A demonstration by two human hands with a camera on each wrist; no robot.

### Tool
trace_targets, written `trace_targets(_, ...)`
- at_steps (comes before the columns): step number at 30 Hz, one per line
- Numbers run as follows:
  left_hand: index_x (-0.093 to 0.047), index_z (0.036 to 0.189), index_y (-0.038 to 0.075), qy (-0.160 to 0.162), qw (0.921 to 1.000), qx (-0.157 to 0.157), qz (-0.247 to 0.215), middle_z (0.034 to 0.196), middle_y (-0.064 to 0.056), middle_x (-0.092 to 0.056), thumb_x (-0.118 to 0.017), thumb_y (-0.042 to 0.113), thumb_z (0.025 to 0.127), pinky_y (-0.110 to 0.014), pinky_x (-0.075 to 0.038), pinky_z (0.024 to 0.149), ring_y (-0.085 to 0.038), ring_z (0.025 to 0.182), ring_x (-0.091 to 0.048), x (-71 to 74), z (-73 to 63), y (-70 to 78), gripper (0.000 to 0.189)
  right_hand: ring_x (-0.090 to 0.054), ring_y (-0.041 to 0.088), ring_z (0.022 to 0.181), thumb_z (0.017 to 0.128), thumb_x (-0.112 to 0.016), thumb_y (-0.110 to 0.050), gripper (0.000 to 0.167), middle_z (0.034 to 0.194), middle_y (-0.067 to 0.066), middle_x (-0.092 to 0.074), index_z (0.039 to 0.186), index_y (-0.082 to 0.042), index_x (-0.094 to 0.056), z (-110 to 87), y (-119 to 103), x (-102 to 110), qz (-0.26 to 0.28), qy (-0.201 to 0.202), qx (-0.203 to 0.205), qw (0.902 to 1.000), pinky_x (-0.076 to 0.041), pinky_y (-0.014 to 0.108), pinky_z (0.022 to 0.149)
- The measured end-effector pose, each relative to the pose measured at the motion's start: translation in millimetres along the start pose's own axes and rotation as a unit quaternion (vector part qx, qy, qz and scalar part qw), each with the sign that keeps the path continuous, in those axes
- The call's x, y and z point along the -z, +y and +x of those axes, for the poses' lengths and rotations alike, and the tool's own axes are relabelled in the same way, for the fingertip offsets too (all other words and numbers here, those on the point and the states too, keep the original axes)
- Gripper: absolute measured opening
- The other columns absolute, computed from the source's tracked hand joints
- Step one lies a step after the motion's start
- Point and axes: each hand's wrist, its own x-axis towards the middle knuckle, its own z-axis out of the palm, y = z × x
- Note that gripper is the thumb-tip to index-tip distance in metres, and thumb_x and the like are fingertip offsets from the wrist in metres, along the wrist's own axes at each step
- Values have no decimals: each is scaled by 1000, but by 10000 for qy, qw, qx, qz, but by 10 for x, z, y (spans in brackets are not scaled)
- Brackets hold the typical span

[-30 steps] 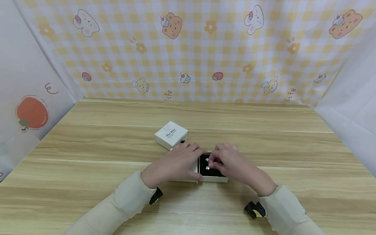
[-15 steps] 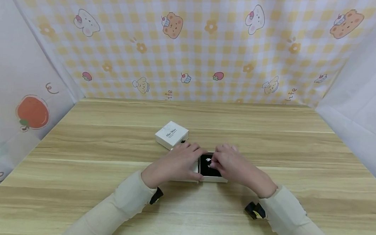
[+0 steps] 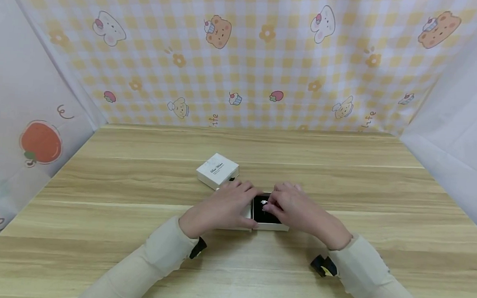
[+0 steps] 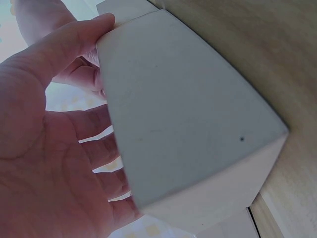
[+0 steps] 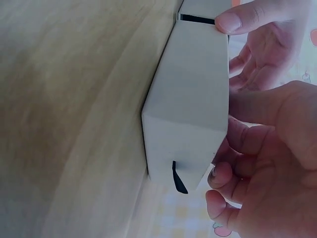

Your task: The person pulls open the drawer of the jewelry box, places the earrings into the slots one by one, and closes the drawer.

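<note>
A white slide-out jewelry box lies on the table, its drawer (image 3: 272,227) drawn out to the right. My left hand (image 3: 227,206) grips the box's outer sleeve (image 4: 188,109), thumb on the near side and fingers over the far side. Inside the drawer, one sparkling earring (image 3: 264,202) sits on a black pad (image 3: 268,219). Just nearer, thumb and forefinger of my right hand (image 3: 298,209) pinch a second earring, mostly covered by the fingertips. In the right wrist view, a black pull tab (image 5: 179,179) hangs from the drawer's end; the rim hides the earrings.
Behind my left hand stands another white box (image 3: 217,169) with black lettering on its lid. The wooden table (image 3: 334,172) reaches back to a yellow checked curtain (image 3: 263,56). Black wrist cameras (image 3: 323,266) hang under the cuffs.
My right fingertips lift slightly off the lower earring's place, then come back over it; that earring, plain to see a second ago, is now mostly covered. The left hand stays put.
</note>
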Motion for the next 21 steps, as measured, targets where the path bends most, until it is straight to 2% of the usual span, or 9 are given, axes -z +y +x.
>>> trace_targets(4,-50,131,15,-5,10000,-12,-19,123,-2,-54,-71,47,77,-43,-35,98,-24,110,-46,2,-1,-2,66,-43,12,75,86,-66,-22,16,75,-7,-50,74,-13,-64,3,-13,-10,-51,-26,-19,10000,-26,26,66)
trace_targets(10,-50,131,15,18,10000,-24,-28,122,-2,-54,-71,47,77,-43,-35,98,-24,110,-47,-5,5,-8,66,-45,13,80,84,-67,-14,7,78,-8,-53,76,-15,-66,-4,-8,-23,-69,-8,35,10000,-27,27,69)
trace_targets(14,-51,130,14,34,10000,-20,-38,122,-2,-54,-71,46,76,-43,-35,98,-24,109,-47,-8,6,-9,66,-44,12,80,83,-66,-9,10,78,-9,-52,76,-17,-66,-7,-3,-7,0,-54,92,9999,-27,27,70)
trace_targets(21,-51,129,15,56,10000,-23,-72,121,-2,-55,-71,46,76,-43,-35,97,-23,108,-47,-14,11,-14,65,-41,11,77,83,-68,-14,14,77,-8,-50,71,-20,-63,-6,8,34,179,-140,272,9994,-26,28,69)
